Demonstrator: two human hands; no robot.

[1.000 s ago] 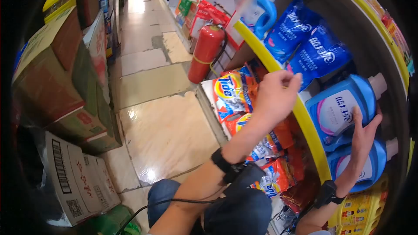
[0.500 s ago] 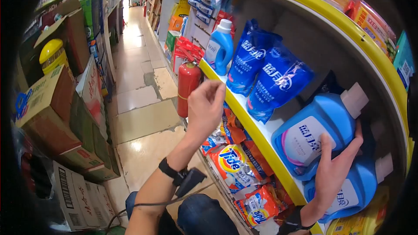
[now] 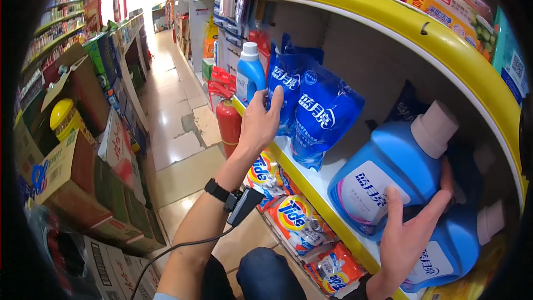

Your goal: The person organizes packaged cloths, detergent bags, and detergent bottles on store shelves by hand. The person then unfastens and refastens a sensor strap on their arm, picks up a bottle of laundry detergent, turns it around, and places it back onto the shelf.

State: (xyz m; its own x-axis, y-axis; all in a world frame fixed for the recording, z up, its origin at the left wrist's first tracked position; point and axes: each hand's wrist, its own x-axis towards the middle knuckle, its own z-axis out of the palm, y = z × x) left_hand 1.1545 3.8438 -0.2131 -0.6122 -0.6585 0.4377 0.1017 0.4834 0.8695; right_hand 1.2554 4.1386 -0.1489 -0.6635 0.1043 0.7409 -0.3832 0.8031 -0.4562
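My right hand (image 3: 413,228) grips a big blue laundry detergent bottle (image 3: 383,169) with a pale cap, thumb on its label and fingers behind its side. The bottle leans on the shelf; a second similar bottle (image 3: 452,244) lies beside it, nearer me. My left hand (image 3: 260,125), thumb and fingers apart, is raised at the shelf edge in front of a blue detergent refill pouch (image 3: 288,80). Whether it touches the pouch I cannot tell. Another blue pouch (image 3: 325,114) stands to its right, and a small handled blue bottle (image 3: 250,75) is just beyond.
The shelf has a yellow edge (image 3: 311,189). Below are orange Tide bags (image 3: 297,216). A red fire extinguisher (image 3: 228,125) stands past the shelf's end. Cardboard boxes (image 3: 66,183) line the left of the tiled aisle (image 3: 172,133). Packaged goods (image 3: 444,5) sit on the shelf above.
My left hand has moved up to the pouches and its fingers have parted. My right hand keeps its hold on the large bottle. The view has shifted, with the shelf appearing nearer.
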